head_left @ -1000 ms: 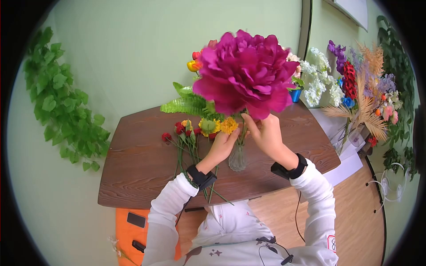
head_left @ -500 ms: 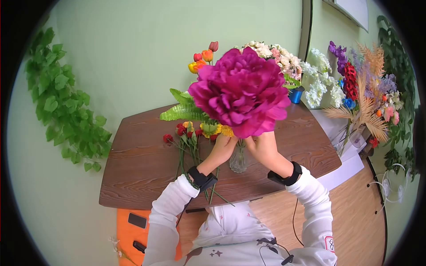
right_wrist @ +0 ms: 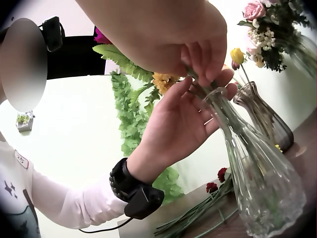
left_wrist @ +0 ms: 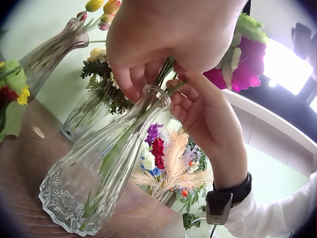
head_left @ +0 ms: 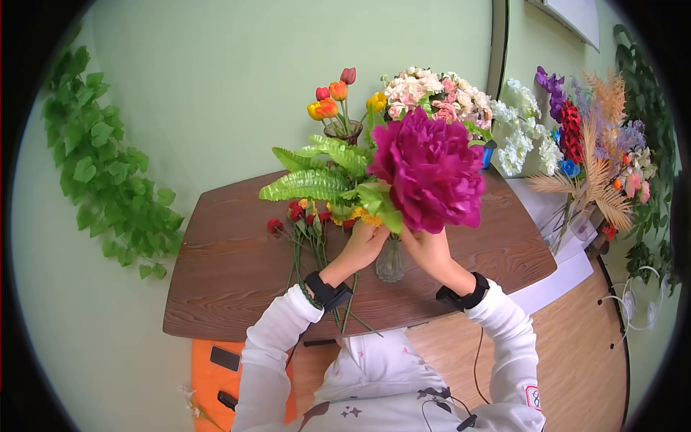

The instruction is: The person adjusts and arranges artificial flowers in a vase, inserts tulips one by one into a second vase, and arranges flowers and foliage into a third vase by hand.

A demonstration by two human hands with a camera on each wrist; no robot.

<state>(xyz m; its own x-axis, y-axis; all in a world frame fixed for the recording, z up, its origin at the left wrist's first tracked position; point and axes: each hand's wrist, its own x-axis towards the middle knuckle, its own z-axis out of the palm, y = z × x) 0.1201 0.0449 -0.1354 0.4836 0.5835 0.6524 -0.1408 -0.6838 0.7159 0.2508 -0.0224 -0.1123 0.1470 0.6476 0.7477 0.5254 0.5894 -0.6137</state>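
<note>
A large magenta peony point(head_left: 432, 169) leans to the right above a clear glass vase point(head_left: 390, 261), its stem at the vase's mouth. My right hand point(head_left: 430, 248) pinches that stem just over the rim, fingertips close together in the right wrist view. At the left of the neck, my left hand point(head_left: 363, 245) holds the bundle of stems point(left_wrist: 166, 72), its thumb against them and its fingers behind the rim. Green fern leaves point(head_left: 317, 173) and yellow flowers point(head_left: 368, 218) spread from the same bunch. Blooms hide part of both hands in the head view.
Loose red carnations point(head_left: 296, 211) with long stems lie on the wooden table point(head_left: 223, 252), left of the vase. Behind stand a vase of tulips point(head_left: 338, 90) and a pink-and-white bouquet point(head_left: 439, 93). More flowers point(head_left: 590, 137) stand at the right. A phone point(head_left: 224, 358) rests on an orange surface.
The peony has come down and tilted to the right, uncovering the fern leaves and the tulips behind. My right hand has lowered to the vase's mouth; my left hand stays beside it.
</note>
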